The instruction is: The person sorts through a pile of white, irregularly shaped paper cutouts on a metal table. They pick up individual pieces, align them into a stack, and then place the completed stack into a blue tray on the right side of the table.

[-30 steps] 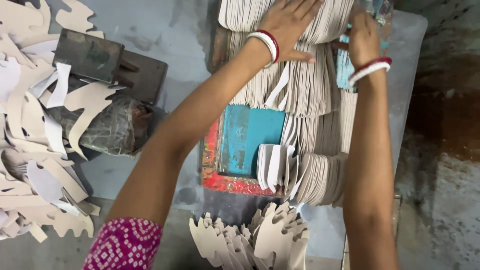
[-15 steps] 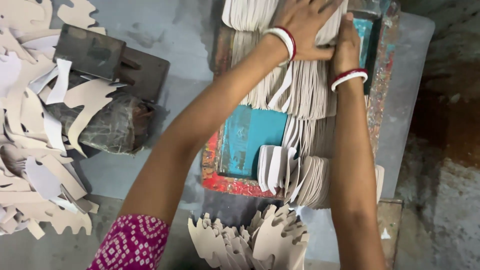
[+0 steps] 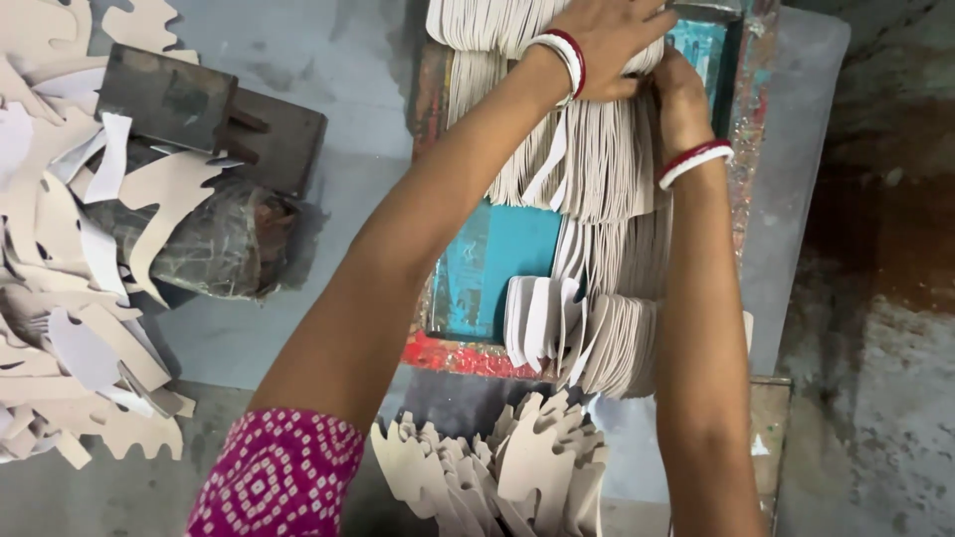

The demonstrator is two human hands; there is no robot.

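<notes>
A teal tray (image 3: 497, 268) holds rows of card cutouts (image 3: 597, 169). The left hand (image 3: 607, 40) presses spread fingers (image 3: 652, 25) on the far row. The right hand (image 3: 681, 99) grips its side, fingers hidden.

To my left a heap of pale cardboard offcuts (image 3: 60, 328) spills beside a dark metal block (image 3: 204, 114) and a grimy wrapped bundle (image 3: 214, 249) on the grey tabletop (image 3: 338, 70), while more shaped cut-outs (image 3: 497, 472) stand below.

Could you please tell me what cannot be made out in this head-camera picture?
- Left hand fingertips: cut off by the top edge.
- Right hand fingers: hidden behind the row of cardboard cutouts.
- Teal tray contents: mostly covered by cutouts.
- Dark metal block: its purpose is unclear.
</notes>
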